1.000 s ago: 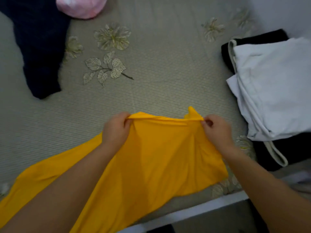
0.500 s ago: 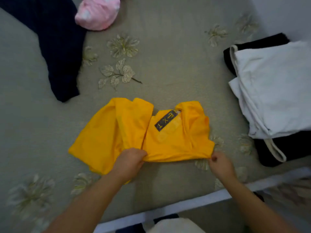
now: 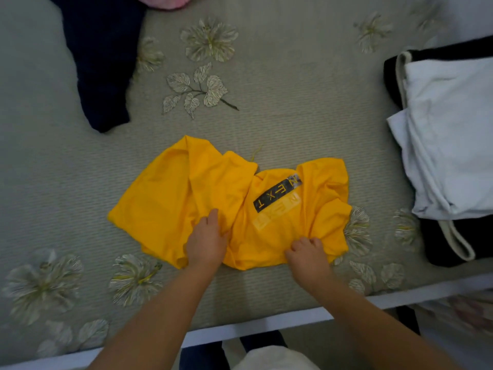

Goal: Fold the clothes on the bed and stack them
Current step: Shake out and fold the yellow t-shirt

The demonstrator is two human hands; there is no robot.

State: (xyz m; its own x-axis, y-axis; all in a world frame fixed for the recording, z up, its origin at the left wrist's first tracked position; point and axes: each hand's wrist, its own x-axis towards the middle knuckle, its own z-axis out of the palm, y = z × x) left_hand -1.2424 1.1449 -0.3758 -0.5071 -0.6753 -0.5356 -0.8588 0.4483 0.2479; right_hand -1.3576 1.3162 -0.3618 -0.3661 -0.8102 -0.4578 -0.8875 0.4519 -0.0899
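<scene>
A dark rectangular patch (image 3: 277, 193) is printed on the yellow T-shirt (image 3: 170, 198), and the letters "NEXT" can be read on it in yellow, running diagonally. Just beside it a paler, faded repeat of the same letters (image 3: 276, 213) can be made out on the cloth.

The yellow T-shirt is laid crumpled and partly folded on the bed (image 3: 293, 102), near its front edge and about midway across. Its near hem is covered by both hands. The left hand (image 3: 206, 243) is pressed onto the middle of the shirt with the thumb stretched forward; its fingers are bent over a fold of cloth, though whether the fold is truly gripped cannot be told. The right hand (image 3: 306, 253) is curled, and the cloth at the lower right of the shirt is bunched and pinched in its fingers.

At the right, a stack of folded clothes (image 3: 448, 134) is seen, white on top of black, well apart from the shirt and cut off by the picture's edge. A dark navy garment (image 3: 101, 62) is spread at the upper left, partly out of view, and only a sliver of a pink item (image 3: 165, 1) is shown at the top edge.
</scene>
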